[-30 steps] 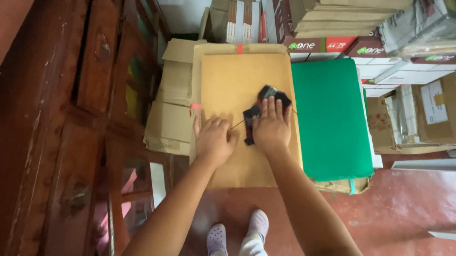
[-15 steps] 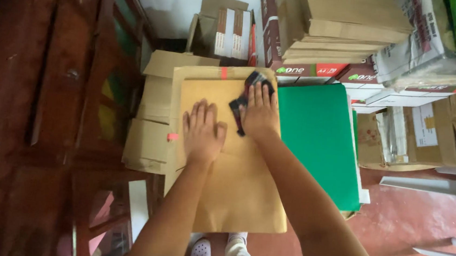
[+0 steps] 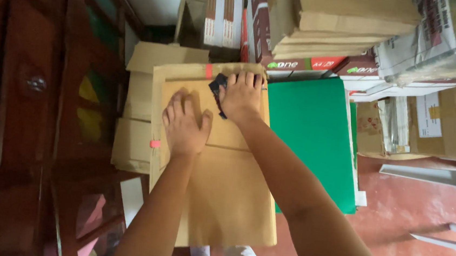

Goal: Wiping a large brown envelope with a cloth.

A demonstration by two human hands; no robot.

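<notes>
A large brown paper envelope lies on a stack of flattened cardboard. My left hand presses flat on the envelope's upper left part, fingers spread. My right hand rests near the envelope's top edge and grips a small black tool, which looks like a stapler; most of it is hidden under the palm.
A green sheet lies beside the envelope on the right. Stacked cartons and paper bundles fill the back and right. A dark wooden cabinet stands on the left. Red floor shows at lower right.
Both hands have slid up the envelope toward its far edge, the right hand taking the black tool with it. The view has tilted, so more of the envelope's near end shows.
</notes>
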